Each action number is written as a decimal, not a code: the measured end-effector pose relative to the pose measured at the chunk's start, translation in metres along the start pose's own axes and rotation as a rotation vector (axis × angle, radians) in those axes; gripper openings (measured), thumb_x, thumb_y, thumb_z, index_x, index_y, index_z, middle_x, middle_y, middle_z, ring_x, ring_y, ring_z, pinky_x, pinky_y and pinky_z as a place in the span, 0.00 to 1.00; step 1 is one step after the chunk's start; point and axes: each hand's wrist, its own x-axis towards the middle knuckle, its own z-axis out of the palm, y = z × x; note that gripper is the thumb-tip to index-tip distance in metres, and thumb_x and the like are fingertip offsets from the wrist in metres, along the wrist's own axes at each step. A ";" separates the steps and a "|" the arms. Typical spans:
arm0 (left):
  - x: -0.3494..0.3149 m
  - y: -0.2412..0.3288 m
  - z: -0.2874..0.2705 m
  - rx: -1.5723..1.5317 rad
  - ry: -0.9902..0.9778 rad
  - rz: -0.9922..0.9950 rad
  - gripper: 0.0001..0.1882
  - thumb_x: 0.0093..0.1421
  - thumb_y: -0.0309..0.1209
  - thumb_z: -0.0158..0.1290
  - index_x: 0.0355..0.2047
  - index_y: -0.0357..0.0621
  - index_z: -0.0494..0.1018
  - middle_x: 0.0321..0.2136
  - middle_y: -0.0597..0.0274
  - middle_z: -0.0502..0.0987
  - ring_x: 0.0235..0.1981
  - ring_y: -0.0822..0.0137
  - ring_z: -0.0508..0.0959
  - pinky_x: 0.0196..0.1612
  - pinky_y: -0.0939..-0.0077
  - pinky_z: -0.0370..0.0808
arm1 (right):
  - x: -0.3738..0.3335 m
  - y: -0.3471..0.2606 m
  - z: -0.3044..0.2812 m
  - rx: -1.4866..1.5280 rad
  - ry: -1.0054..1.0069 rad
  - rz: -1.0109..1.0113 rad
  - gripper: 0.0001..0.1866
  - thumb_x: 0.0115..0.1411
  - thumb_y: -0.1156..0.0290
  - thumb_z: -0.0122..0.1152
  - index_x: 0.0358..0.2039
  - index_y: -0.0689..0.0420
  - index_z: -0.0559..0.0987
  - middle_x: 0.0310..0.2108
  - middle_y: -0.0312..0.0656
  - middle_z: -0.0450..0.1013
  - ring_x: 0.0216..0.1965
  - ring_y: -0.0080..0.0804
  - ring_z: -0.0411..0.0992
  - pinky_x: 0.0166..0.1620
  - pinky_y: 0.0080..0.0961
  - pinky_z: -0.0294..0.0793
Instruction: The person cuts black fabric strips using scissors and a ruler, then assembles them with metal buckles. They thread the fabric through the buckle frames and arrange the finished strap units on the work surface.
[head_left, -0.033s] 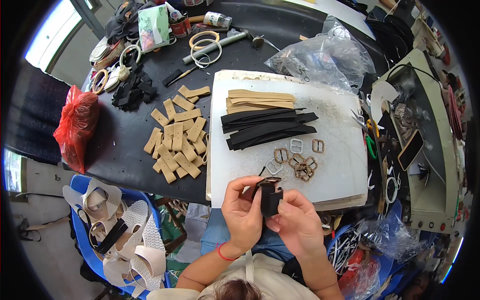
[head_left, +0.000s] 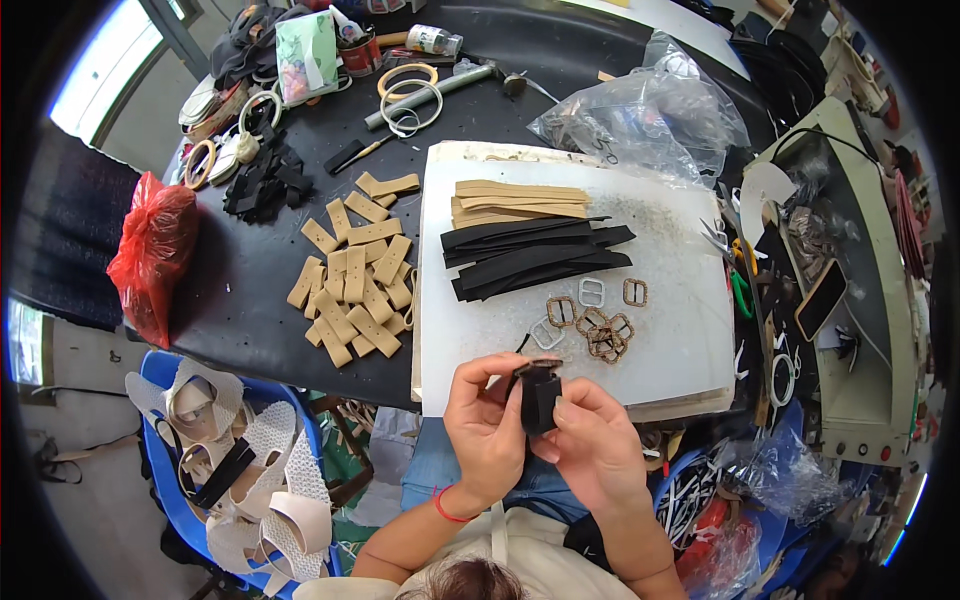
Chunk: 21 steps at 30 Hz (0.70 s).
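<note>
My left hand (head_left: 485, 425) is closed, thumb and fingers pinching a buckle (head_left: 545, 364) seen edge-on. A black strap (head_left: 541, 402) hangs from the buckle, bent around it. My right hand (head_left: 600, 430) grips the strap's right edge between thumb and fingers. Both hands are above the near edge of a white board (head_left: 480, 370). Just beyond them lie several loose buckles (head_left: 604, 335), some brown-patterned, some clear. Farther up the board are a stack of black strips (head_left: 540, 250) and a stack of tan strips (head_left: 520, 200).
Left of the board is a pile of short tan straps (head_left: 355, 275). Beyond it lie black pieces (head_left: 268, 178); a red bag (head_left: 157, 255) sits at the table's left edge. A clear plastic bag (head_left: 650, 110), scissors (head_left: 740, 290) and a phone (head_left: 822, 300) are right. A blue bin (head_left: 165, 470) stands lower left.
The strap and buckle have tilted slightly in my fingers, so the buckle's edge faces differently. Both hands have barely moved and keep their grip.
</note>
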 end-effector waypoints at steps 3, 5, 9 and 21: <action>0.000 -0.002 0.003 -0.004 -0.039 0.083 0.12 0.61 0.19 0.51 0.43 0.38 0.62 0.40 0.53 0.71 0.46 0.58 0.77 0.52 0.67 0.73 | 0.001 0.000 -0.002 0.006 0.044 0.039 0.05 0.63 0.71 0.54 0.34 0.59 0.75 0.31 0.33 0.71 0.29 0.18 0.64 0.32 0.18 0.62; 0.003 -0.008 -0.002 0.010 -0.087 0.175 0.11 0.61 0.19 0.51 0.42 0.38 0.62 0.40 0.53 0.70 0.47 0.56 0.77 0.54 0.64 0.72 | 0.001 0.002 0.002 -0.012 0.086 0.008 0.06 0.64 0.70 0.54 0.34 0.59 0.75 0.31 0.33 0.71 0.29 0.18 0.64 0.33 0.18 0.63; 0.002 -0.008 -0.002 0.140 -0.121 0.305 0.11 0.59 0.14 0.47 0.42 0.36 0.63 0.41 0.52 0.70 0.46 0.60 0.76 0.53 0.66 0.71 | 0.001 0.013 0.011 -0.069 0.144 -0.158 0.08 0.64 0.68 0.55 0.36 0.60 0.74 0.34 0.34 0.71 0.31 0.17 0.64 0.36 0.18 0.63; 0.004 0.029 -0.016 0.204 -0.401 -0.101 0.11 0.59 0.15 0.49 0.42 0.30 0.66 0.38 0.55 0.75 0.41 0.70 0.77 0.46 0.76 0.74 | 0.000 -0.001 -0.015 -0.167 0.004 -0.365 0.04 0.61 0.77 0.56 0.37 0.60 0.75 0.38 0.38 0.71 0.37 0.20 0.68 0.42 0.19 0.66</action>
